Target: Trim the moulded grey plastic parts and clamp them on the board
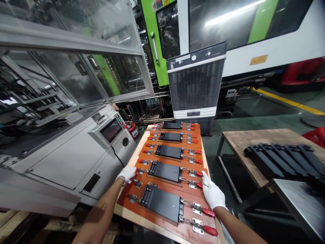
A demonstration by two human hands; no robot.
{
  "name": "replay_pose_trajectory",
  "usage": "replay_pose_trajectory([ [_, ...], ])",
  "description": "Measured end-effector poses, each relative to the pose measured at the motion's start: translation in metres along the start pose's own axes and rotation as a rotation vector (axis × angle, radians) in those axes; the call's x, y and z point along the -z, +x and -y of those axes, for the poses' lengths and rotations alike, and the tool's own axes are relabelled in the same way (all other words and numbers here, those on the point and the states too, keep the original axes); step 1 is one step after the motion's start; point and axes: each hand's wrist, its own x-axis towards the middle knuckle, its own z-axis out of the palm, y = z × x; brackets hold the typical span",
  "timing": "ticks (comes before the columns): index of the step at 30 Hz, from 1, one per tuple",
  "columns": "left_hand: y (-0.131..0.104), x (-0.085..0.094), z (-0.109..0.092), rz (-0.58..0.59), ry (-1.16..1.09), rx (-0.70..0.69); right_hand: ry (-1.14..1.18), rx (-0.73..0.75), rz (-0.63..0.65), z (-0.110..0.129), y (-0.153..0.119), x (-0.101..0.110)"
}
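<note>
Several flat black rectangular parts lie in a column on an orange-brown fixture board [162,189], held at both ends by toggle clamps with red handles. My left hand [127,174], in a white glove, is closed at the board's left edge around a toggle clamp handle, largely hidden by the fingers, beside the second-nearest black part [165,171]. My right hand [212,192], also gloved, has its fingers closed at the ends of the red clamp handles [199,185] to the right of that same part. Closest to me lies another black part [162,203], with red-handled clamps [209,212] at its right.
A grey machine cabinet with a screen [111,130] stands at the left. Behind the board is an air cooler [195,88], before a green and white machine [154,40]. On the right, a wooden-topped table [238,142] bears several long black parts [266,161].
</note>
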Motion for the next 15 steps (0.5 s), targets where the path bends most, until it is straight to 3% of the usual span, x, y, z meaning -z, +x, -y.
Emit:
replay_pose_trajectory([
  [4, -0.017, 0.001, 0.023, 0.012, -0.197, 0.073, -0.013, 0.0, 0.015, 0.0, -0.001, 0.002],
  [8, -0.049, -0.028, 0.044, -0.027, -0.174, 0.072, -0.007, -0.01, 0.027, 0.0, -0.002, 0.003],
  [12, -0.064, -0.055, 0.046, 0.0, -0.072, -0.003, 0.004, -0.004, 0.023, 0.0, -0.003, 0.004],
  [15, -0.064, -0.058, 0.044, -0.014, 0.017, -0.052, 0.0, -0.011, 0.012, 0.001, -0.005, 0.005],
])
